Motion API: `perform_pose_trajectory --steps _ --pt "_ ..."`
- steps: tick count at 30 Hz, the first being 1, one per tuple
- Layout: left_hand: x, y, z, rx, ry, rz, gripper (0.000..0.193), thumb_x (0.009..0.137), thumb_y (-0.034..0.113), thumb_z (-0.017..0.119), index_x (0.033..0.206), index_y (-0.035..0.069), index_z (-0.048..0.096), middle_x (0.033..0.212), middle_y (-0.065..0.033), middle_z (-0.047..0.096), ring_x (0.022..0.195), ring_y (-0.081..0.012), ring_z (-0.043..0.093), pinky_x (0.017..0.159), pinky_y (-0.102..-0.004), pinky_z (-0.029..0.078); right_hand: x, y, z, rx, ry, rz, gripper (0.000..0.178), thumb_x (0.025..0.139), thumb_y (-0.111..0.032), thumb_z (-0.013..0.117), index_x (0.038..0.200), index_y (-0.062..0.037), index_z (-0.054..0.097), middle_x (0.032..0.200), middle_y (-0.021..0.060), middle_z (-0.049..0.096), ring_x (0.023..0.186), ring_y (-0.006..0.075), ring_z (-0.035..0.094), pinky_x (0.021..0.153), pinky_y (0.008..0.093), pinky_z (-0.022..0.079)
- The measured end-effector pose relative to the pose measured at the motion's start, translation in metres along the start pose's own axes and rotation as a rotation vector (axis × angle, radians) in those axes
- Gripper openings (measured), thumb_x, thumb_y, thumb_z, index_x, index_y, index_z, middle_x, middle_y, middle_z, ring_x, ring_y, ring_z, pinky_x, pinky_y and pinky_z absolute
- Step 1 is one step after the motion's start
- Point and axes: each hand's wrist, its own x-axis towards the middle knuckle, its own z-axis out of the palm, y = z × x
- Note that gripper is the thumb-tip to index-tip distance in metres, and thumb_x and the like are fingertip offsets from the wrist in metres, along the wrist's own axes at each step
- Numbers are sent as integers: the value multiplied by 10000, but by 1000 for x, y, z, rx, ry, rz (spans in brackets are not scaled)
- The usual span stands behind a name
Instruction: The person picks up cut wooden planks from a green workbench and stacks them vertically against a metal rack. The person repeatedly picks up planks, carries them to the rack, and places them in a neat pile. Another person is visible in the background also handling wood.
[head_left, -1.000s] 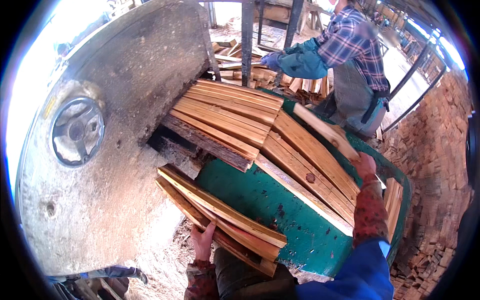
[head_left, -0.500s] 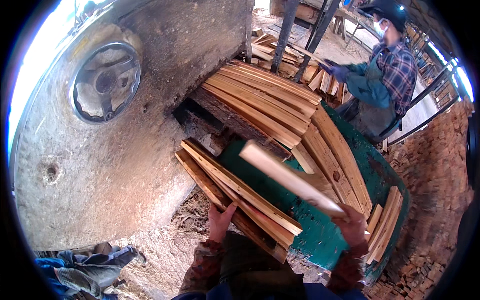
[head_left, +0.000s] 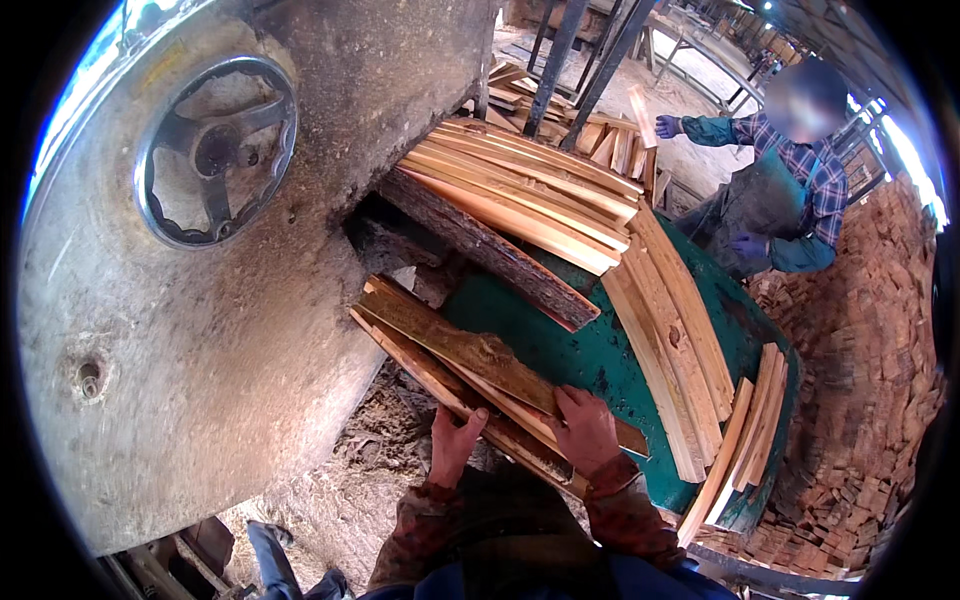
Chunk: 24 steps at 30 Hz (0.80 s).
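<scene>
A stack of rough bark-edged wooden slats (head_left: 452,352) lies at the near edge of a green machine table (head_left: 590,362). My left hand (head_left: 455,443) grips the near end of the stack from below and to the left. My right hand (head_left: 585,428) rests flat on top of the uppermost slat, pressing on its near end. The slats point away toward a large grey metal housing (head_left: 200,330).
Piles of pale sawn slats (head_left: 520,195) cover the far and right parts of the table. A dark bark slab (head_left: 490,250) lies across the middle. A person in a plaid shirt and apron (head_left: 775,195) stands at the far right. Stacked wood (head_left: 860,400) fills the right side.
My right hand carried a pale slat across, put it down and now rests on the near stack. My left hand stayed at the stack's end. My view moved closer to the housing.
</scene>
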Motion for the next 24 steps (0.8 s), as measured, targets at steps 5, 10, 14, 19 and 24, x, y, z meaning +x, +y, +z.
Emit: perform_pose_trajectory --steps 5,10,14,19,24 --pt "3 -9 -10 61 -100 33 564 892 241 701 1317 -37 458 1210 -94 597 1068 -164 560 941 -309 450 -6 -16 -9 -94 -66 -65 684 718 -350 772 1282 -47 531 1280 188 495 1159 365 475 977 514 354" --pt "0 -11 -11 -94 -112 34 612 844 208 766 1305 -40 450 1201 -107 588 1071 -166 558 953 -313 456 -9 -31 -6 -126 -84 2 759 697 -361 791 1319 -54 484 1204 166 477 1154 348 468 950 508 357" --pt "-8 5 4 -114 -15 -45 628 811 186 799 1294 -32 461 1205 -109 593 1066 -168 568 949 -317 466 -11 -32 -8 -106 -85 -43 781 677 -332 825 1325 -75 471 1202 175 463 1125 370 471 961 496 360" --pt "-6 2 19 -52 96 -27 605 765 168 841 1227 -30 505 1144 -107 628 1001 -168 601 906 -321 497 -2 -5 -21 164 -145 -155 583 766 -275 773 1244 -25 554 1165 184 543 1062 369 561 880 438 477" --pt "-7 -5 16 31 157 -56 575 753 168 850 1185 -46 536 1122 -115 644 980 -168 613 889 -327 508 39 14 -38 266 -50 -58 462 847 -240 698 1209 16 567 1125 200 602 1014 378 605 851 434 503"
